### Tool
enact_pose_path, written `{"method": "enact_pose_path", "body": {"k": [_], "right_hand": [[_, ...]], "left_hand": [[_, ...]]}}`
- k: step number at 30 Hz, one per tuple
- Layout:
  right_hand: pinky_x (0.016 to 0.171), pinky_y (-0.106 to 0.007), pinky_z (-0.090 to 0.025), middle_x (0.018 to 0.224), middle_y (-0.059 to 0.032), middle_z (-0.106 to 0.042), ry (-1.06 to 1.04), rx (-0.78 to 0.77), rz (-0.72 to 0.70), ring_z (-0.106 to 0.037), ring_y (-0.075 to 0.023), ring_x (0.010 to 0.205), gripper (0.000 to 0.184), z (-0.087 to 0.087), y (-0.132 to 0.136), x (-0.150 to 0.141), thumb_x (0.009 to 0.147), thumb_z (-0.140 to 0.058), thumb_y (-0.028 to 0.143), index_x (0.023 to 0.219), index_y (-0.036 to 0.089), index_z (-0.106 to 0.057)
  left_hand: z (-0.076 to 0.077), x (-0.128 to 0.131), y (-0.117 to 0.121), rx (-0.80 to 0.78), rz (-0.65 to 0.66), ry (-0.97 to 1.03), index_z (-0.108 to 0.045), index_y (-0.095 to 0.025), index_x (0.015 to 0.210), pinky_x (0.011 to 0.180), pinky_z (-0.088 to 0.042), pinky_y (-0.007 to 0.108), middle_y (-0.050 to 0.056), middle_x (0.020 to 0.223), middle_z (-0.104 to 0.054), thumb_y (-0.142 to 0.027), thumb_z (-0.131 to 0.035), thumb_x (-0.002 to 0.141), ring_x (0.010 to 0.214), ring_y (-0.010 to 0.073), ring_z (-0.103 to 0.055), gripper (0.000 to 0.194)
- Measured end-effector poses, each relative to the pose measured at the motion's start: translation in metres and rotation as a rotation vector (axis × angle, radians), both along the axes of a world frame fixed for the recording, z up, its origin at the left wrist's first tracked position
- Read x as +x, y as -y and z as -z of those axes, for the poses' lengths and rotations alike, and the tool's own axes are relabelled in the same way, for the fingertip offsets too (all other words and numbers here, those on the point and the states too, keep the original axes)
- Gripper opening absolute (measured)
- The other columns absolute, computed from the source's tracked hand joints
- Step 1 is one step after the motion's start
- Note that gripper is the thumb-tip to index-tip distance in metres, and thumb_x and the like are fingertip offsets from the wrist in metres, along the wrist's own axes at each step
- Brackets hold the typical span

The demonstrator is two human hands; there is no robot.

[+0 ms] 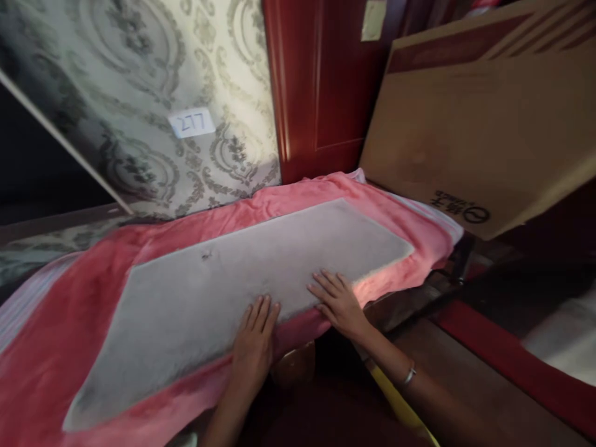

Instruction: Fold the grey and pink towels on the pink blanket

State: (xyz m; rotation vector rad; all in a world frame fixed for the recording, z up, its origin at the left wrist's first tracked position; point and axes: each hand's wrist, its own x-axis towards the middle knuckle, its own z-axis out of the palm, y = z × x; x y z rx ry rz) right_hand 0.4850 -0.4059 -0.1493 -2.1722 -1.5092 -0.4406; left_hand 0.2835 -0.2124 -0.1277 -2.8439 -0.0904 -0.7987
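While left hand (pixel 254 338) and right hand (pixel 338 304) lie palms-down on its near edge, well apart, gripping nothing | grey mat (pixel 223 279) sits flat lengthwise on pink towel (pixel 60 366) | done: mat spread, no corner folded | left: mat unlifted
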Motion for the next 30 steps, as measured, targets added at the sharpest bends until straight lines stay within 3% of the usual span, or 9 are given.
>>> {"method": "enact_pose_path", "body": {"k": [4,8,11,14,18,21,25,30], "right_hand": [[0.118,-0.053,-0.023,0.151,-0.0064,-0.049,-0.097,-0.078,0.081,-0.038,-0.0241,0.143,0.044,-0.028,-0.004,0.015,0.104,-0.04,0.041,0.143,0.03,-0.055],[0.117,-0.059,-0.019,0.158,-0.0095,-0.037,-0.148,-0.157,0.402,-0.027,-0.0296,0.148,0.049,-0.055,0.01,0.062,0.104,-0.039,0.041,0.15,0.027,-0.048],[0.118,-0.059,-0.019,0.16,-0.0127,-0.032,-0.188,-0.242,0.663,-0.025,-0.0325,0.149,0.054,-0.05,0.032,0.091,0.102,-0.042,0.043,0.152,0.021,-0.044],[0.119,-0.058,-0.017,0.16,-0.014,-0.032,-0.156,-0.22,0.809,-0.024,-0.0308,0.149,0.056,-0.029,0.051,0.1,0.102,-0.038,0.041,0.152,0.016,-0.043],[0.117,-0.061,-0.016,0.159,-0.0158,-0.034,-0.129,-0.185,0.819,-0.027,-0.0313,0.148,0.057,-0.017,0.057,0.103,0.102,-0.03,0.04,0.15,0.014,-0.045],[0.115,-0.063,-0.02,0.155,-0.0165,-0.041,-0.137,-0.179,0.797,-0.031,-0.0338,0.146,0.057,-0.028,0.055,0.117,0.102,-0.029,0.044,0.146,0.016,-0.051],[0.116,-0.06,-0.021,0.158,-0.018,-0.036,-0.069,-0.155,0.773,-0.027,-0.0343,0.147,0.061,-0.036,0.056,0.147,0.1,-0.031,0.046,0.151,0.015,-0.044],[0.115,-0.055,-0.025,0.155,-0.0206,-0.04,-0.088,-0.203,0.825,-0.033,-0.0334,0.144,0.064,-0.014,0.062,0.16,0.1,-0.031,0.048,0.148,0.009,-0.046]], "left_hand": [[0.004,0.006,-0.009,0.06,0.055,0.079,-0.044,-0.021,0.15,0.108,-0.047,0.046,0.015,0.151,-0.05,0.001,-0.042,0.086,0.142,0.0297,-0.044,0.068],[0.007,0.01,-0.013,0.082,0.056,0.096,-0.022,-0.028,0.159,0.104,-0.049,0.047,0.015,0.151,-0.049,0.002,-0.042,0.087,0.137,0.0299,-0.05,0.081],[0.007,0.01,-0.012,0.089,0.044,0.098,-0.016,-0.03,0.16,0.104,-0.05,0.046,0.013,0.153,-0.048,0.002,-0.042,0.086,0.139,0.0293,-0.048,0.085],[0.006,0.011,-0.011,0.096,0.047,0.118,-0.016,-0.03,0.16,0.109,-0.047,0.043,0.011,0.156,-0.044,0.003,-0.042,0.085,0.144,0.0266,-0.041,0.086],[0.01,0.011,-0.015,0.115,0.041,0.134,-0.016,-0.03,0.16,0.109,-0.047,0.043,0.009,0.157,-0.042,0.001,-0.043,0.083,0.143,0.0258,-0.042,0.087],[0.015,0.009,-0.023,0.146,0.048,0.084,-0.016,-0.031,0.16,0.102,-0.053,0.042,0.009,0.154,-0.047,-0.001,-0.044,0.082,0.137,0.0261,-0.05,0.088],[0.023,0.007,-0.031,0.155,0.041,0.045,-0.013,-0.032,0.16,0.098,-0.056,0.041,0.007,0.152,-0.049,-0.002,-0.044,0.08,0.134,0.0256,-0.054,0.091],[0.026,0.008,-0.024,0.084,0.013,0.092,-0.012,-0.034,0.16,0.104,-0.05,0.041,0.005,0.151,-0.051,0.0,-0.045,0.081,0.136,0.0252,-0.052,0.092]]}}
